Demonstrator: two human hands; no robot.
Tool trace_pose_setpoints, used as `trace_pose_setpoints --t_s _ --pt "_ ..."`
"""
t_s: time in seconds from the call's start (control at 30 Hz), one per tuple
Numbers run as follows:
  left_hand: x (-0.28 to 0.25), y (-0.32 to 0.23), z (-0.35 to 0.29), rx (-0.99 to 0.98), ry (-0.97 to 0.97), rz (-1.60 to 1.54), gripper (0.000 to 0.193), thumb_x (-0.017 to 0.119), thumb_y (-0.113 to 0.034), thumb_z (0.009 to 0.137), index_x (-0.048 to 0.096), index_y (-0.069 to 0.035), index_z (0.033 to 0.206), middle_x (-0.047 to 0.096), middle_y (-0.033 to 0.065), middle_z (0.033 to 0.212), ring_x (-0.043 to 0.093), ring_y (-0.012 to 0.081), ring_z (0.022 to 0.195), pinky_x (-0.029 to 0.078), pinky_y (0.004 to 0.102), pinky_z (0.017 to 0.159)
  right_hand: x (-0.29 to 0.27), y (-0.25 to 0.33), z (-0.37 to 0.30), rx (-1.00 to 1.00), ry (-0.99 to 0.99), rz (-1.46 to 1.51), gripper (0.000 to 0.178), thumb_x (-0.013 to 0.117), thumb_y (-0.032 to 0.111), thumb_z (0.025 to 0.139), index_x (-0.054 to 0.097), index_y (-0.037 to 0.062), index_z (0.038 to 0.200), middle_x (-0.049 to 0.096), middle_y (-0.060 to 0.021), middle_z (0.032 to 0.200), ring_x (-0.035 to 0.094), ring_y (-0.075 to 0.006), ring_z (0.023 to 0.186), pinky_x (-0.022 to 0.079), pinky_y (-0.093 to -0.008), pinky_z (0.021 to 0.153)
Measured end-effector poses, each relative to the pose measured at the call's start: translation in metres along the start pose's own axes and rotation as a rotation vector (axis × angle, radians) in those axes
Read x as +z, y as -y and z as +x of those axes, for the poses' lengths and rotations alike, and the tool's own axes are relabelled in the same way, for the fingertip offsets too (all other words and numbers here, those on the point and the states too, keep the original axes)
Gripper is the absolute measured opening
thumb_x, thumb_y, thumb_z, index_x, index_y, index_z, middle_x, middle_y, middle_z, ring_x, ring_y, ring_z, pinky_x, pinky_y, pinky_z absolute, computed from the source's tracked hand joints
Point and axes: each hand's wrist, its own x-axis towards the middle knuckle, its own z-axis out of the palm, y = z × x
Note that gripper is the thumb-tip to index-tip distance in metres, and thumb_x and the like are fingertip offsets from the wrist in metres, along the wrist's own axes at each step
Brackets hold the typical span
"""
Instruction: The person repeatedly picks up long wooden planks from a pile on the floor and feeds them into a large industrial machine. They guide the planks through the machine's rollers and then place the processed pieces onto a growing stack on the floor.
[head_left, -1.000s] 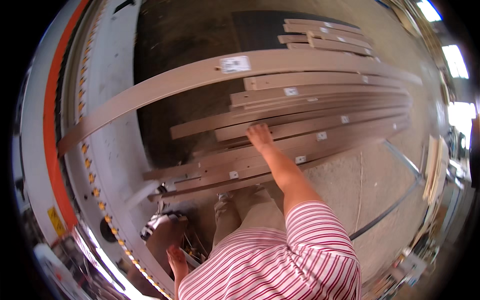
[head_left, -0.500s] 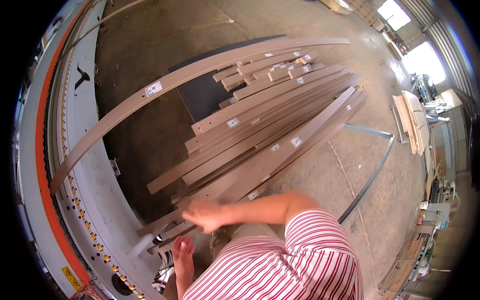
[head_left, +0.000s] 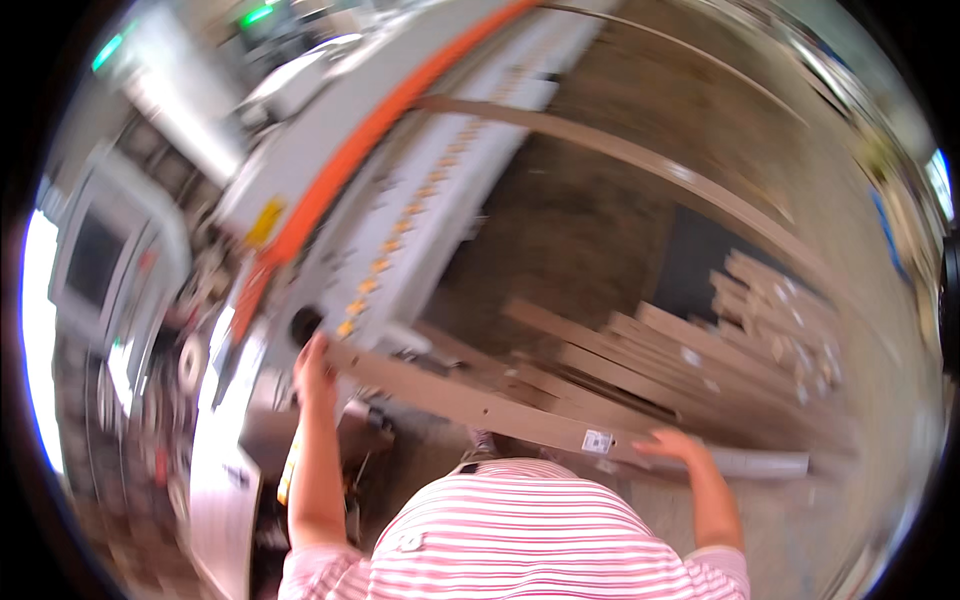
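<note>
A long brown board with small holes and a white label stretches across in front of my waist. My left hand is closed around its left end, beside the machine's near corner. Farther right, past the label, my right hand grips the board's upper edge, its fingers lying over the face. Beyond the held board lies a stack of similar brown boards, blurred by motion.
At left runs a long machine with an orange stripe and a pale bed with yellow rollers. Another long board spans from the bed over the floor. A control screen stands far left. Shorter pieces lie near a dark sheet.
My view has swung left toward the machine. My hands, close together before, are now wide apart on a long brown board raised in front of me.
</note>
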Motion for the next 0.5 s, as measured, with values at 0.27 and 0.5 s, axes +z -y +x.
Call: trace_pose_setpoints --t_s 0.27,0.5 --pt "-0.053 0.022 0.116 0.092 -0.619 0.211 0.090 0.065 -0.069 0.077 0.054 0.013 0.112 0.065 0.0232 0.100 0.064 0.0332 0.090 0.050 0.0410 0.077 0.028 0.097 -0.001 -0.208 -0.266 -0.229 0.075 0.048 0.070 0.085 0.065 -0.0035 0.087 0.065 -0.0288 0.087 0.063 -0.0444 0.085 0.048 -0.0500 0.074" --pt "-0.023 0.043 0.161 0.038 -0.597 0.607 0.078 0.068 -0.060 0.079 0.060 0.008 0.115 0.066 0.0204 0.108 0.065 0.0337 0.098 0.050 0.0412 0.081 0.036 0.211 -0.014 -0.283 -0.359 -0.372 0.076 0.037 0.068 0.091 0.067 -0.0018 0.082 0.065 -0.0265 0.071 0.066 -0.0441 0.072 0.051 -0.0510 0.066"
